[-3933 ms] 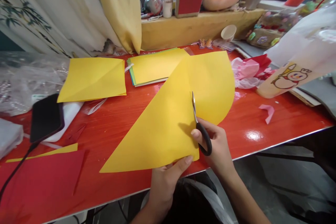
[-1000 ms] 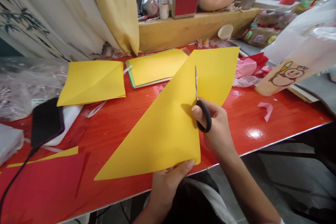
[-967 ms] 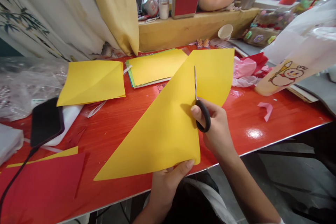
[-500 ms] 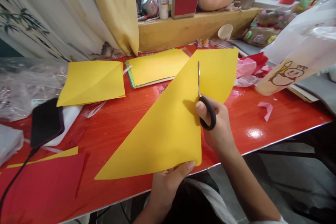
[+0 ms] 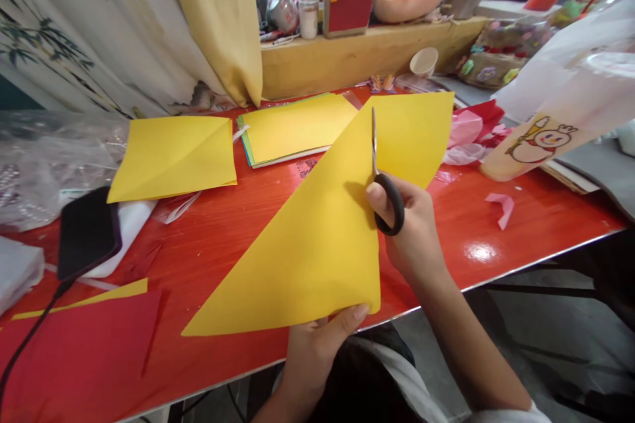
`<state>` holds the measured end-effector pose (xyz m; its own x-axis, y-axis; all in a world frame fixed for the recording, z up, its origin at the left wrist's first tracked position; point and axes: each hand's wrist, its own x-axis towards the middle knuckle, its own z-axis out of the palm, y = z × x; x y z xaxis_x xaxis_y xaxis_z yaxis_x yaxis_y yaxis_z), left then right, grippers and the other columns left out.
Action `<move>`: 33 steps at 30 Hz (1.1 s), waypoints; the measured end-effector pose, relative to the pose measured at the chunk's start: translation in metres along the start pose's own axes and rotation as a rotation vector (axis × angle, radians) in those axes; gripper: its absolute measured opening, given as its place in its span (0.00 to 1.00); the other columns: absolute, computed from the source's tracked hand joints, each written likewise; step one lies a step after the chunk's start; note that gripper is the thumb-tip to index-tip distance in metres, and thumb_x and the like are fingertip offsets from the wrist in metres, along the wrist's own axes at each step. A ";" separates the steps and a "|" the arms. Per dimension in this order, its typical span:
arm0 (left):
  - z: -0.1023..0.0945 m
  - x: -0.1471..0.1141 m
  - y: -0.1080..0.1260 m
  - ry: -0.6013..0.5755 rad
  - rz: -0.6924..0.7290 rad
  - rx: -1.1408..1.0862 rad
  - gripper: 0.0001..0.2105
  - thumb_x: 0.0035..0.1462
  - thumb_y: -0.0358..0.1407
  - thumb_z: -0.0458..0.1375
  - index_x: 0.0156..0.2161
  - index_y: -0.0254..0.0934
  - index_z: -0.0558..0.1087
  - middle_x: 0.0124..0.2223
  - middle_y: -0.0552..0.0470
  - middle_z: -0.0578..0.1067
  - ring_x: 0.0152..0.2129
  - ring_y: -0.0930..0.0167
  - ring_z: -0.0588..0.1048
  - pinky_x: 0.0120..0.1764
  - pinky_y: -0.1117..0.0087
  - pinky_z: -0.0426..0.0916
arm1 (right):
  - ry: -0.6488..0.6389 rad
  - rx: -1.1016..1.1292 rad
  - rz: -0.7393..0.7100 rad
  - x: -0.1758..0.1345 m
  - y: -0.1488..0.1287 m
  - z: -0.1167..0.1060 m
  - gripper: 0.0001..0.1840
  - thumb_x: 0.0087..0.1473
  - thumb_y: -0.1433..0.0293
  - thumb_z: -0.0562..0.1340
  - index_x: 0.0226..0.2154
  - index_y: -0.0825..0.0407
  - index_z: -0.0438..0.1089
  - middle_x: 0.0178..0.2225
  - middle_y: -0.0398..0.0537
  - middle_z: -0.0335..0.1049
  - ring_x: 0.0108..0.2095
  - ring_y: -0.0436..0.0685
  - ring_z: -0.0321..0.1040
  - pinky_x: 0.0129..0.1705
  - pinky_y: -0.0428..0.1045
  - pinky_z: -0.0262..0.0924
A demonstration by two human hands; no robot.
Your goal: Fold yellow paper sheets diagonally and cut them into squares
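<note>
A large yellow paper sheet (image 5: 297, 251), folded on a slant, spans the middle of the head view above the red table. My left hand (image 5: 317, 350) pinches its near corner, thumb on top and the other fingers hidden beneath. In my right hand (image 5: 411, 218) are scissors (image 5: 389, 206) with black handles, my thumb and fingers closed around them. Their blade points away from me along the cut in the paper, close to the slanted fold. Right of the blade, a flap of the same yellow paper stands apart from the folded part.
Folded yellow paper (image 5: 173, 155) and a paper stack (image 5: 297, 129) lie behind on the red table (image 5: 218, 218). To the left are a phone (image 5: 89, 231) with a cable and a red sheet (image 5: 79, 357). A drink cup (image 5: 540, 132) and pink scraps (image 5: 502, 209) are at right.
My right hand and the scissors have moved slightly forward along the paper, the blade tip now closer to the slanted fold. My left hand keeps its place on the near corner.
</note>
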<state>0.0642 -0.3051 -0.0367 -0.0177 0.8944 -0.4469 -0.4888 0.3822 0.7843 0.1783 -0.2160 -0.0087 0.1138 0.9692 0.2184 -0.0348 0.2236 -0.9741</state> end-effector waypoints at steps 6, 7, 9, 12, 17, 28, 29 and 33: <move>-0.002 -0.001 0.000 0.006 -0.021 0.018 0.07 0.38 0.31 0.69 0.28 0.38 0.79 0.33 0.53 0.80 0.33 0.69 0.78 0.40 0.74 0.71 | 0.022 0.001 -0.031 0.004 -0.001 0.000 0.18 0.48 0.53 0.63 0.23 0.51 0.67 0.20 0.40 0.57 0.19 0.46 0.52 0.18 0.43 0.50; -0.002 -0.001 0.000 0.009 -0.025 0.016 0.07 0.38 0.31 0.69 0.28 0.38 0.79 0.33 0.53 0.80 0.33 0.69 0.78 0.40 0.74 0.71 | 0.014 0.010 -0.033 0.005 -0.001 0.000 0.18 0.48 0.53 0.63 0.22 0.51 0.67 0.20 0.40 0.56 0.19 0.46 0.52 0.18 0.43 0.50; -0.002 -0.001 0.001 0.015 -0.026 0.011 0.07 0.37 0.31 0.69 0.28 0.38 0.79 0.32 0.53 0.80 0.33 0.69 0.78 0.39 0.74 0.71 | -0.005 0.033 -0.030 0.006 -0.001 0.000 0.17 0.47 0.54 0.64 0.22 0.51 0.67 0.19 0.39 0.55 0.19 0.45 0.50 0.18 0.42 0.50; -0.002 -0.001 0.000 0.013 -0.026 0.021 0.06 0.37 0.31 0.69 0.27 0.38 0.79 0.31 0.53 0.80 0.32 0.69 0.78 0.39 0.74 0.71 | 0.003 0.042 -0.026 0.007 -0.002 0.000 0.20 0.47 0.55 0.65 0.19 0.51 0.63 0.19 0.38 0.52 0.19 0.44 0.49 0.18 0.42 0.48; -0.002 -0.001 -0.001 0.008 -0.033 0.020 0.07 0.38 0.31 0.68 0.28 0.38 0.79 0.32 0.53 0.80 0.32 0.69 0.78 0.39 0.73 0.72 | 0.025 0.003 -0.057 0.009 -0.004 0.000 0.23 0.47 0.53 0.64 0.17 0.51 0.59 0.18 0.39 0.48 0.18 0.44 0.46 0.17 0.42 0.46; -0.002 -0.002 0.002 0.000 -0.043 0.036 0.06 0.38 0.31 0.68 0.27 0.37 0.79 0.32 0.52 0.80 0.32 0.68 0.78 0.39 0.73 0.71 | 0.019 -0.033 -0.047 0.014 -0.004 -0.001 0.23 0.46 0.51 0.64 0.18 0.51 0.60 0.17 0.39 0.47 0.18 0.45 0.46 0.17 0.44 0.45; -0.001 -0.002 0.002 -0.002 -0.041 0.030 0.06 0.38 0.30 0.68 0.27 0.37 0.79 0.32 0.52 0.80 0.32 0.69 0.78 0.39 0.73 0.71 | 0.019 -0.033 -0.046 0.015 -0.005 -0.001 0.23 0.46 0.50 0.64 0.18 0.51 0.60 0.17 0.40 0.47 0.18 0.45 0.45 0.17 0.44 0.45; -0.001 -0.002 0.002 -0.021 -0.054 0.011 0.06 0.39 0.31 0.68 0.28 0.38 0.79 0.32 0.53 0.80 0.31 0.69 0.78 0.38 0.74 0.72 | 0.045 -0.019 -0.053 0.016 -0.003 -0.001 0.24 0.47 0.50 0.63 0.18 0.51 0.59 0.18 0.40 0.48 0.18 0.45 0.47 0.17 0.44 0.44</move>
<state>0.0626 -0.3066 -0.0342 0.0262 0.8771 -0.4796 -0.4788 0.4322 0.7642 0.1809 -0.2012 -0.0022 0.1595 0.9504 0.2669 -0.0092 0.2718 -0.9623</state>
